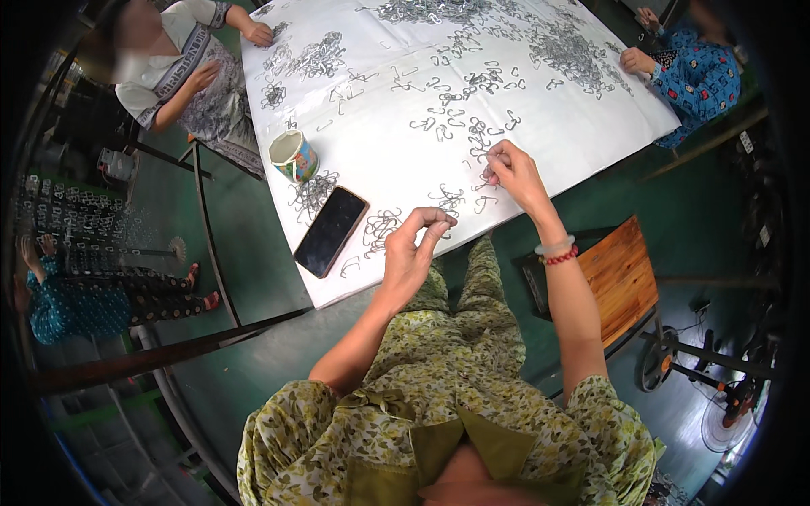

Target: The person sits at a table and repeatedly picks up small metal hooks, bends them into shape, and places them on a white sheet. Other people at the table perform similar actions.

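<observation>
While both hands work at the near edge of the white desk (405,93), the left hand (411,253) has thumb & fingertips pinched together on a small bent wire hook (450,221), held just above a little cluster of wire hooks (381,228) on the desk. The right hand (515,173) is further in & to the right, fingers closed on another wire piece (484,165), beside a loose hook (485,203) lying flat. Can't tell exact shape of the held pieces, too small. The two hands are apart, neither touching the other. A beaded bracelet (557,250) sits on the right wrist.

Left of the left hand, a black phone (331,230) lies face up near the desk edge, w/ a patterned mug (294,156) just behind it & more hooks between them. Bigger heaps of hooks (574,51) cover the far side. Another person (181,67) sits at the far left corner, one hand (258,34) on the desk; a second person in a blue patterned top (700,80) sits at the right w/ a hand (634,61) at the desk edge. A wooden stool (620,274) stands to the right of the wearer's lap.
</observation>
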A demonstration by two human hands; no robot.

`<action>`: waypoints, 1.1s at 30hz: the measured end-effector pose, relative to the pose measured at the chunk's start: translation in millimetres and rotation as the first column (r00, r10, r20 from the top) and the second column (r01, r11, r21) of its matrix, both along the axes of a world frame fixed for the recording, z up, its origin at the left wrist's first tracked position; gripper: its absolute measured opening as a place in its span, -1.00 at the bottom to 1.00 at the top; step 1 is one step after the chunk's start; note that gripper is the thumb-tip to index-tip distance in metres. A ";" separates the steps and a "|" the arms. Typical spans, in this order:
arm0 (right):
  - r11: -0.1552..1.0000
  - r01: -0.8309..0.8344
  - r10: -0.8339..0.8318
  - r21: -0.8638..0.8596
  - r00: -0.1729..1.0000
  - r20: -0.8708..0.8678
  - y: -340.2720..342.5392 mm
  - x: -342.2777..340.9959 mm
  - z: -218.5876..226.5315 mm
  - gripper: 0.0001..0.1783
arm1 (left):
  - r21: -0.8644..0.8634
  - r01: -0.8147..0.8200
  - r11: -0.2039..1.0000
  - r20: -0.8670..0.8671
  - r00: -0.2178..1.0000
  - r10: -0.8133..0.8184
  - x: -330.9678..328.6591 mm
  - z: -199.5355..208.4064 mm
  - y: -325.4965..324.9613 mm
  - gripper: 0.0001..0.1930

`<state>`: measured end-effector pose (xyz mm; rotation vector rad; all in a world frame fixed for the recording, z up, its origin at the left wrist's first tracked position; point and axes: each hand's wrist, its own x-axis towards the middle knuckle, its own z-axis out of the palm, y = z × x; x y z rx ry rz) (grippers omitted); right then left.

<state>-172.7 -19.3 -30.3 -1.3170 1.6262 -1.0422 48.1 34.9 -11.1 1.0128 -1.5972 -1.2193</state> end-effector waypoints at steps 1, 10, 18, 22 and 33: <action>0.999 -0.009 0.010 -0.030 1.000 0.018 8.1 2.2 2.1 -0.86 | -0.007 0.012 1.000 0.022 1.000 -0.012 -3.2 -0.9 -1.4 -0.89; 0.948 -0.281 0.257 -0.148 0.953 -0.161 51.7 25.7 73.7 -0.69 | -0.277 0.122 0.953 0.215 0.975 -0.062 -22.8 -6.3 -12.7 -0.89; 0.970 -0.126 0.071 -0.206 0.964 -0.257 76.1 27.6 88.4 -0.70 | -0.371 0.162 0.915 0.251 0.965 -0.069 -18.9 -12.2 -19.4 -0.76; 0.982 0.040 -0.062 -0.185 0.992 -0.114 81.8 24.8 84.2 -0.85 | -0.363 -0.028 0.931 0.262 0.956 0.131 4.1 -20.7 -88.0 -0.58; 0.968 0.111 -0.114 -0.223 0.993 -0.002 111.8 10.2 68.1 -0.84 | -0.455 -0.164 0.875 0.853 0.203 0.481 76.3 -84.6 -269.8 -0.88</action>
